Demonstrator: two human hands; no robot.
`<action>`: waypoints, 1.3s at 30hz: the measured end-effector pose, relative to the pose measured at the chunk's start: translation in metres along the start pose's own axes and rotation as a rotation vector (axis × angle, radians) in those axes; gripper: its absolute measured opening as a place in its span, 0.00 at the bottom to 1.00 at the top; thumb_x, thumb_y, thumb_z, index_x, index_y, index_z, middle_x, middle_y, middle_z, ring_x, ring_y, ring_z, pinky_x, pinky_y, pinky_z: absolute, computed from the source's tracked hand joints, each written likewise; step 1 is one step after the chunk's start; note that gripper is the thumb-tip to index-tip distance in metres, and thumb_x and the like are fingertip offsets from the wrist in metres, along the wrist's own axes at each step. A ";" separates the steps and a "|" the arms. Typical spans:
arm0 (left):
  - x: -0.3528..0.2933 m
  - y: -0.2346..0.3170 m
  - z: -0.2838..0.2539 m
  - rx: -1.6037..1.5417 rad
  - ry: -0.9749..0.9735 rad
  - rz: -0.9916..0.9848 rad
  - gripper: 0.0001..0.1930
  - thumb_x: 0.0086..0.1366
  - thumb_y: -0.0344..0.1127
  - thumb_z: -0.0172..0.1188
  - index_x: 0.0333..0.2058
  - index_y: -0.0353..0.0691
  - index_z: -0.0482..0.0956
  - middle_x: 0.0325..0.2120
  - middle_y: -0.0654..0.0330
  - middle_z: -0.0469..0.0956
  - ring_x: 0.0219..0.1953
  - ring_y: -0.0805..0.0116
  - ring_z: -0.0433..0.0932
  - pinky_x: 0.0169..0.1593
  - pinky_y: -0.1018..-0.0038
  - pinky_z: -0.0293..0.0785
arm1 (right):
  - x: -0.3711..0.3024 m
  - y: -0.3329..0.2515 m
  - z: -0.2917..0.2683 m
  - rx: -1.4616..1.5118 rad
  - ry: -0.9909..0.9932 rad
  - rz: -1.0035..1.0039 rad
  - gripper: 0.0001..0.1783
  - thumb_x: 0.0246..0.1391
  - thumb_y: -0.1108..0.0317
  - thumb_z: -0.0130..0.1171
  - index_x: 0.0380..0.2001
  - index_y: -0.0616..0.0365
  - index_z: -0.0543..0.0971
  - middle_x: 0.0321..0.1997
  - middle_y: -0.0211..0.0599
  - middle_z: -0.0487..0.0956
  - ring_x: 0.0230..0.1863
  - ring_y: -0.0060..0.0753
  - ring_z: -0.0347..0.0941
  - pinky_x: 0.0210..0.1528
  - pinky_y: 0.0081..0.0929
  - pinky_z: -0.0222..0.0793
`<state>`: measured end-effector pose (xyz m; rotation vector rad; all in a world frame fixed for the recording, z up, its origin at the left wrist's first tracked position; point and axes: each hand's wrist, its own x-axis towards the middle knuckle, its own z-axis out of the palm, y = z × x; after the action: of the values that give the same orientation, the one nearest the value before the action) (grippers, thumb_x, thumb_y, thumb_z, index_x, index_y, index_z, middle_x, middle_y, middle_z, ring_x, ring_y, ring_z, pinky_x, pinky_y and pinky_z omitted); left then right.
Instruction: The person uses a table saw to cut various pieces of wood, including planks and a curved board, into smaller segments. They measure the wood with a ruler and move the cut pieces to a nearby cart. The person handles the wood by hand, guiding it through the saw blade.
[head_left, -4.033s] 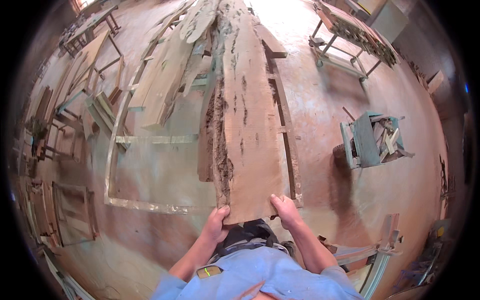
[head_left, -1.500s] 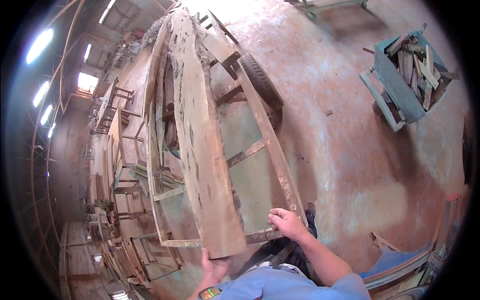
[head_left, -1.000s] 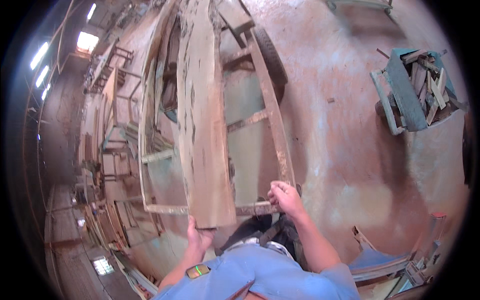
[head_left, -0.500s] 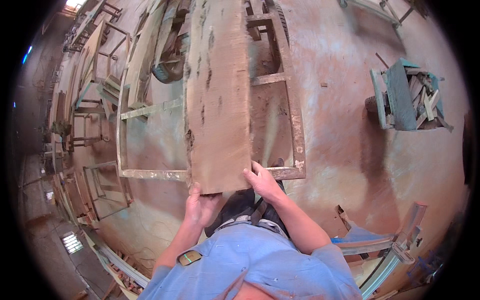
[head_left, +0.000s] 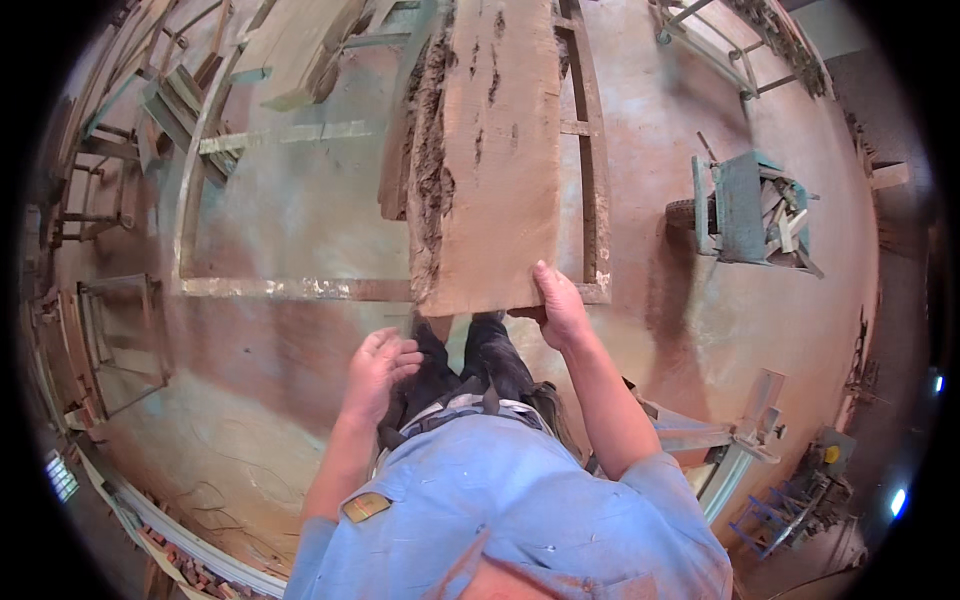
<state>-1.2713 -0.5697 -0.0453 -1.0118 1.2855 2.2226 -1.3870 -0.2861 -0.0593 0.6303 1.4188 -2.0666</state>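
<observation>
A long wooden plank [head_left: 500, 190] with a rough, bark-like left edge and dark cracks lies lengthwise in front of me over a metal frame. My right hand [head_left: 562, 308] grips its near right corner, thumb on top and the fingers underneath mostly hidden. Off the plank's near left corner, my left hand [head_left: 376, 368] hangs apart from the wood with its fingers loosely spread and nothing in them. Part of another board [head_left: 396, 185] shows along the plank's left edge, lower down.
The rusty metal frame [head_left: 290, 289] extends left of the plank and carries other boards [head_left: 300, 45] at its far left. To the right stands a teal cart [head_left: 742, 205] filled with wood scraps. Metal rails [head_left: 735, 450] lie at the lower right, near my right elbow.
My left hand has let go of the plank and dropped away from it. The plank has shifted right over the frame, my right hand still on it. The view has turned somewhat too.
</observation>
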 end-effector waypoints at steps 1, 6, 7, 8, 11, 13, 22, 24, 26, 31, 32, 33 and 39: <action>-0.002 -0.001 -0.012 -0.016 0.033 0.011 0.24 0.69 0.37 0.57 0.57 0.30 0.63 0.42 0.48 0.78 0.38 0.63 0.81 0.42 0.73 0.80 | -0.003 0.000 0.003 -0.006 0.020 -0.014 0.29 0.65 0.47 0.52 0.56 0.62 0.70 0.48 0.41 0.78 0.44 0.33 0.78 0.38 0.34 0.79; -0.003 -0.014 -0.096 -0.022 0.186 0.047 0.25 0.69 0.37 0.57 0.59 0.31 0.63 0.41 0.51 0.77 0.38 0.66 0.80 0.40 0.74 0.79 | -0.008 0.009 0.007 -0.048 0.121 -0.019 0.28 0.67 0.44 0.46 0.54 0.58 0.72 0.44 0.39 0.81 0.39 0.36 0.81 0.37 0.38 0.81; -0.005 -0.017 -0.111 -0.018 0.218 0.054 0.25 0.69 0.38 0.57 0.59 0.31 0.64 0.40 0.51 0.77 0.39 0.66 0.80 0.40 0.74 0.79 | -0.010 0.009 0.009 -0.055 0.144 -0.010 0.28 0.67 0.44 0.46 0.55 0.57 0.72 0.43 0.39 0.81 0.39 0.36 0.81 0.38 0.39 0.81; -0.005 -0.020 -0.125 -0.039 0.243 0.057 0.24 0.69 0.38 0.57 0.58 0.32 0.64 0.40 0.52 0.78 0.38 0.66 0.80 0.40 0.73 0.79 | -0.011 0.009 0.012 -0.061 0.166 -0.005 0.28 0.67 0.44 0.45 0.55 0.56 0.72 0.43 0.39 0.81 0.39 0.37 0.81 0.38 0.40 0.81; -0.008 -0.027 -0.158 -0.095 0.315 0.062 0.23 0.69 0.40 0.58 0.56 0.34 0.66 0.40 0.54 0.78 0.37 0.66 0.80 0.38 0.73 0.79 | -0.014 0.007 0.019 -0.064 0.216 0.005 0.29 0.67 0.42 0.46 0.54 0.55 0.72 0.43 0.39 0.81 0.40 0.37 0.80 0.38 0.39 0.80; -0.012 -0.028 -0.173 -0.114 0.350 0.058 0.23 0.69 0.41 0.58 0.56 0.34 0.67 0.40 0.55 0.77 0.37 0.66 0.80 0.39 0.73 0.78 | -0.017 0.007 0.022 -0.053 0.243 0.010 0.29 0.66 0.41 0.46 0.53 0.55 0.73 0.43 0.39 0.80 0.40 0.37 0.79 0.37 0.38 0.79; -0.012 -0.045 -0.202 -0.152 0.367 0.040 0.24 0.70 0.38 0.55 0.59 0.32 0.64 0.39 0.52 0.77 0.35 0.65 0.78 0.38 0.72 0.78 | -0.027 0.005 0.033 -0.036 0.279 -0.011 0.26 0.68 0.42 0.44 0.51 0.52 0.73 0.42 0.37 0.80 0.38 0.37 0.78 0.40 0.41 0.76; -0.011 -0.048 -0.205 -0.157 0.365 0.043 0.24 0.70 0.38 0.56 0.59 0.32 0.64 0.39 0.52 0.77 0.35 0.65 0.78 0.37 0.72 0.78 | -0.026 0.008 0.031 -0.023 0.272 0.001 0.24 0.68 0.43 0.44 0.50 0.52 0.73 0.42 0.37 0.80 0.39 0.37 0.78 0.40 0.40 0.76; -0.009 -0.049 -0.205 -0.153 0.364 0.048 0.24 0.69 0.38 0.56 0.59 0.32 0.64 0.39 0.52 0.77 0.34 0.65 0.79 0.36 0.73 0.78 | -0.027 0.008 0.028 -0.035 0.266 -0.002 0.25 0.69 0.44 0.42 0.51 0.53 0.73 0.43 0.39 0.80 0.41 0.38 0.78 0.41 0.42 0.76; -0.005 -0.045 -0.194 -0.125 0.363 0.060 0.25 0.69 0.38 0.56 0.59 0.32 0.64 0.39 0.52 0.77 0.32 0.66 0.79 0.34 0.74 0.78 | -0.028 0.010 0.024 -0.048 0.263 -0.020 0.23 0.70 0.46 0.42 0.49 0.53 0.74 0.41 0.38 0.80 0.40 0.36 0.78 0.39 0.38 0.76; -0.005 -0.043 -0.190 -0.111 0.364 0.053 0.25 0.69 0.37 0.56 0.59 0.32 0.64 0.39 0.52 0.77 0.33 0.66 0.79 0.34 0.74 0.78 | -0.027 0.013 0.020 -0.041 0.251 -0.020 0.22 0.69 0.46 0.43 0.48 0.53 0.74 0.40 0.37 0.79 0.40 0.35 0.77 0.39 0.37 0.75; -0.004 -0.042 -0.185 -0.097 0.365 0.045 0.25 0.69 0.37 0.56 0.59 0.32 0.64 0.39 0.51 0.77 0.33 0.66 0.79 0.34 0.75 0.78 | -0.027 0.016 0.015 -0.035 0.240 -0.020 0.22 0.69 0.46 0.44 0.47 0.52 0.75 0.40 0.36 0.79 0.39 0.35 0.77 0.38 0.37 0.75; 0.006 -0.034 -0.147 -0.002 0.299 0.063 0.24 0.68 0.36 0.57 0.59 0.30 0.64 0.39 0.51 0.77 0.32 0.67 0.79 0.32 0.76 0.79 | -0.031 0.026 -0.006 0.033 0.138 -0.021 0.20 0.68 0.47 0.46 0.43 0.53 0.75 0.36 0.34 0.79 0.35 0.33 0.77 0.36 0.32 0.76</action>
<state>-1.1958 -0.6785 -0.1171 -1.3624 1.4557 2.1786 -1.3468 -0.2823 -0.0590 0.7882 1.4752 -2.1014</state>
